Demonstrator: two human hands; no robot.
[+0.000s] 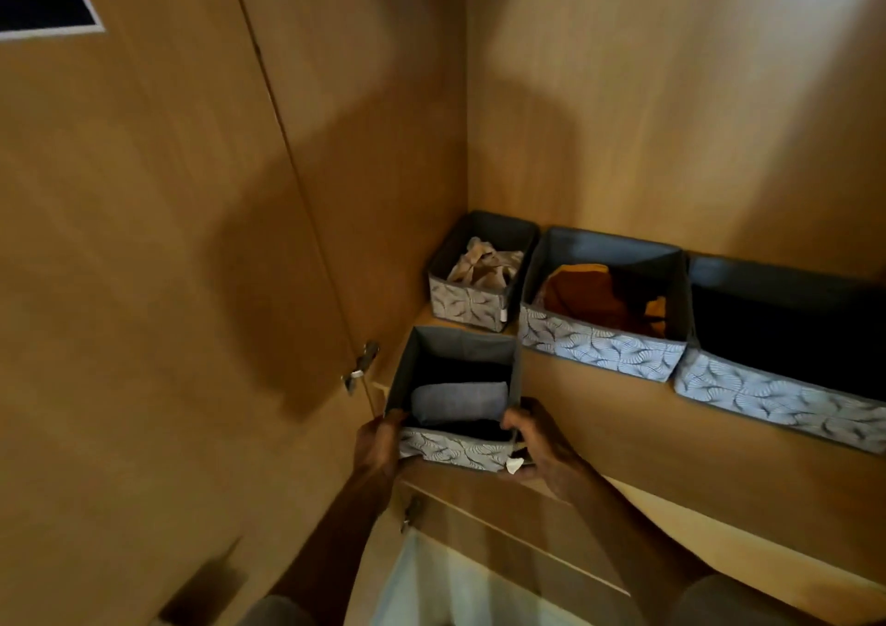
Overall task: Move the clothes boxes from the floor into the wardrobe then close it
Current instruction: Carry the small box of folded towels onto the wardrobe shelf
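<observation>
The left hand and right hand grip opposite sides of the clothes box between them on the wardrobe shelf.

walls: warm wood panelling | light: dim, shadowed

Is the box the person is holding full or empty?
Full. The held box has folded clothes packed inside, a grey piece between dark ones. The left hand and right hand hold its front corners.
</observation>
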